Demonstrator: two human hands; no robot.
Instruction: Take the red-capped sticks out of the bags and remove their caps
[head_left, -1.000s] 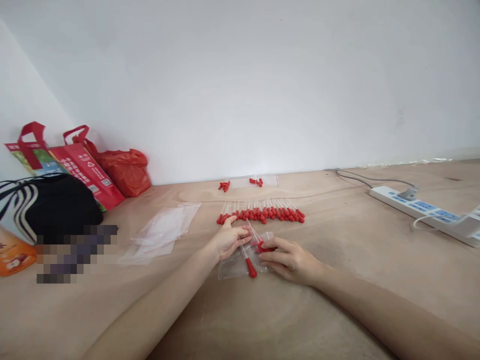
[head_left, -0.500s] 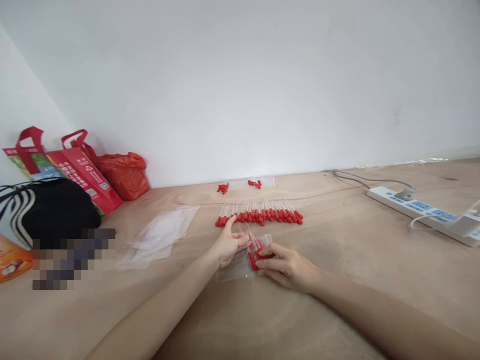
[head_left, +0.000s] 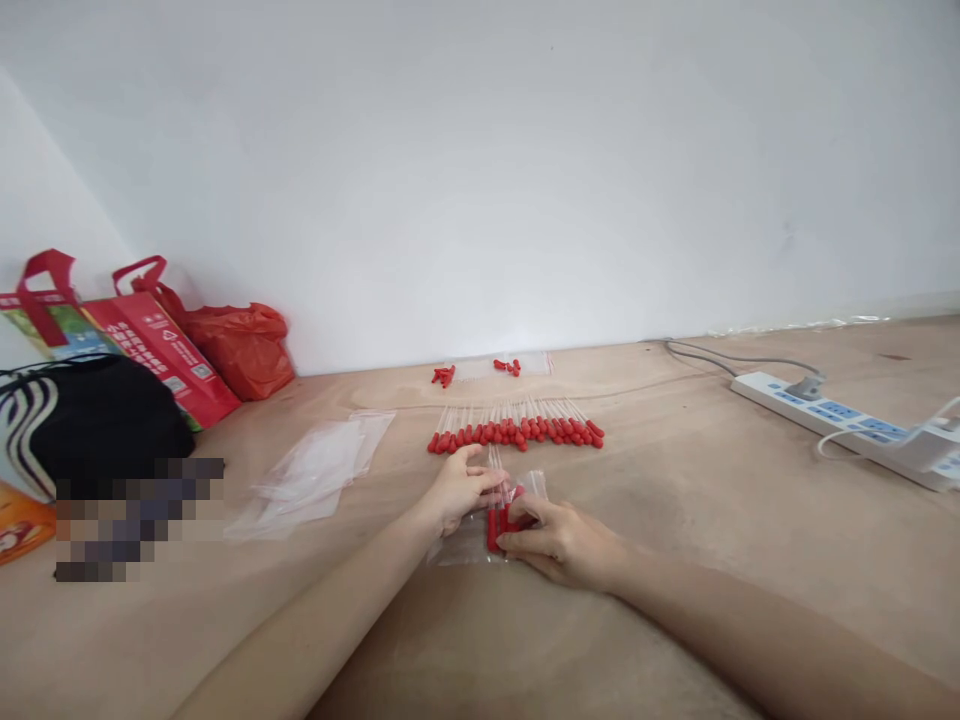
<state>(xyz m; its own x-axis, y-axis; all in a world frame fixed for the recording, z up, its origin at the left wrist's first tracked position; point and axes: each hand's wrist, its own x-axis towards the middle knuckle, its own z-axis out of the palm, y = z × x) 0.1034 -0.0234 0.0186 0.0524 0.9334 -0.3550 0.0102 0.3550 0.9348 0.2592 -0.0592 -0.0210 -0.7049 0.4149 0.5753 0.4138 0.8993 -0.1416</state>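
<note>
Two or so glass droppers with red rubber bulbs (head_left: 493, 530) lie over a clear zip bag (head_left: 457, 550) on the table in front of me. My right hand (head_left: 562, 535) is closed around the red bulbs, which its fingers partly hide. At the bag's left side, my left hand (head_left: 465, 490) has its fingers curled against the bag and beside the thin tubes. Its thumb stands raised; how firmly it grips the bag is hard to see. Just beyond my hands, a row of droppers (head_left: 517, 434) lies side by side, red bulbs towards me and tubes towards the wall.
Flat clear bags (head_left: 315, 470) are stacked to the left. Near the wall lie bagged red-bulbed droppers (head_left: 507, 367). Shopping bags (head_left: 169, 350), a red plastic bag (head_left: 244, 350) and a black bag (head_left: 120, 420) stand at the far left. A power strip (head_left: 847, 420) with cables sits right.
My right hand has shifted slightly left with the droppers, whose bulbs now lie closer together and tubes point straighter away. My left thumb has dropped back from the row. The view has turned slightly.
</note>
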